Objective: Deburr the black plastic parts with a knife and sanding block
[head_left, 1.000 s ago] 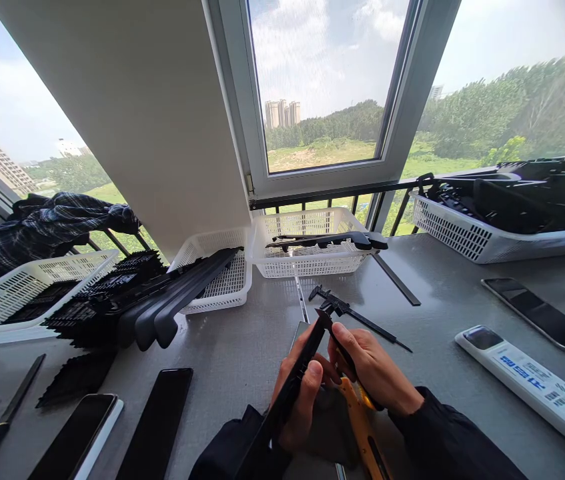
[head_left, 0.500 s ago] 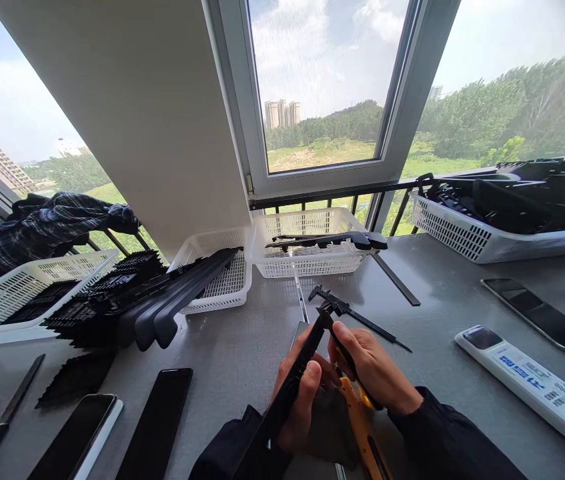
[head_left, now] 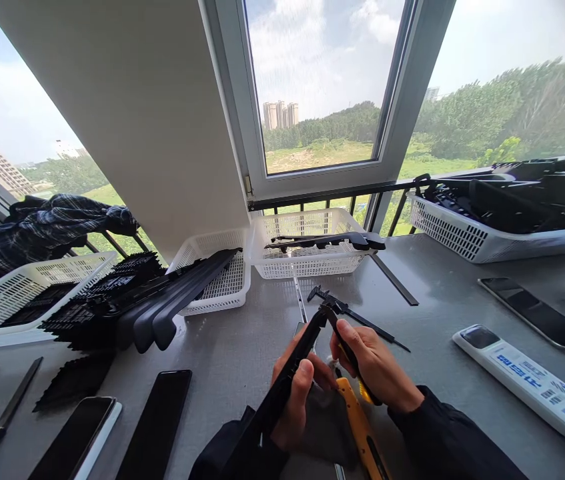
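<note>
A long black plastic strip [head_left: 289, 383] slants up from the lower edge, and my left hand [head_left: 296, 393] is closed around its middle. In my right hand [head_left: 373, 365] is a dark hand tool with a black-and-yellow handle [head_left: 365, 392]; its kind is partly covered by my fingers. The tool's dark front end meets the upper end of the strip. Just beyond that end lies a black caliper [head_left: 362, 320]. Below my hands are a yellow-orange handled tool [head_left: 359, 427] and a dark flat piece [head_left: 327, 427] whose kind I cannot tell.
White baskets [head_left: 307, 267] line the window side, some holding black plastic parts [head_left: 162, 300]. A flat metal ruler [head_left: 397, 283] lies behind the caliper. Phones [head_left: 155, 427] rest at left, a white labelled device [head_left: 527, 380] and another phone [head_left: 537, 313] at right. A file [head_left: 17, 393] lies far left.
The strip and the tool in my right hand have tilted slightly, and the tool stands a little steeper against the strip's upper end. Both grips remain closed.
</note>
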Demonstrator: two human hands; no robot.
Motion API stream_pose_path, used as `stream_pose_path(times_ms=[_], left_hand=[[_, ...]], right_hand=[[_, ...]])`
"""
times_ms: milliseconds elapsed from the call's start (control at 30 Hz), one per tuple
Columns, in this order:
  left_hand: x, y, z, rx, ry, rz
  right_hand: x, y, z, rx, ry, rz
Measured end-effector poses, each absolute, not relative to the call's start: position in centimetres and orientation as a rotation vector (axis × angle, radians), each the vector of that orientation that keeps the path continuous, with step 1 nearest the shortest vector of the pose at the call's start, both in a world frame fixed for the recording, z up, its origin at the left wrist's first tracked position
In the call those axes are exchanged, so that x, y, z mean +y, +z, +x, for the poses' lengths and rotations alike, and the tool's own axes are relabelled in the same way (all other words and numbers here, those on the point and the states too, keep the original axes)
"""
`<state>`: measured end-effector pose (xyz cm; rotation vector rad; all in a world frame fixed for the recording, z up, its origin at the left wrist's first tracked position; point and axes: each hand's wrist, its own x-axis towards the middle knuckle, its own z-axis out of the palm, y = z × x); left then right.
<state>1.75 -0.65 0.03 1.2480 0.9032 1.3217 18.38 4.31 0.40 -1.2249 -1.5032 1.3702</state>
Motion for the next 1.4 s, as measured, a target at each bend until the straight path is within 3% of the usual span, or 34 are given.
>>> stream_pose_path(times_ms=[1400], left_hand=[[-0.3,1.1,0.9,0.832,1.316,1.259]], right_hand=[[4.7,0.5,18.9,-1.554,1.325,-1.239]])
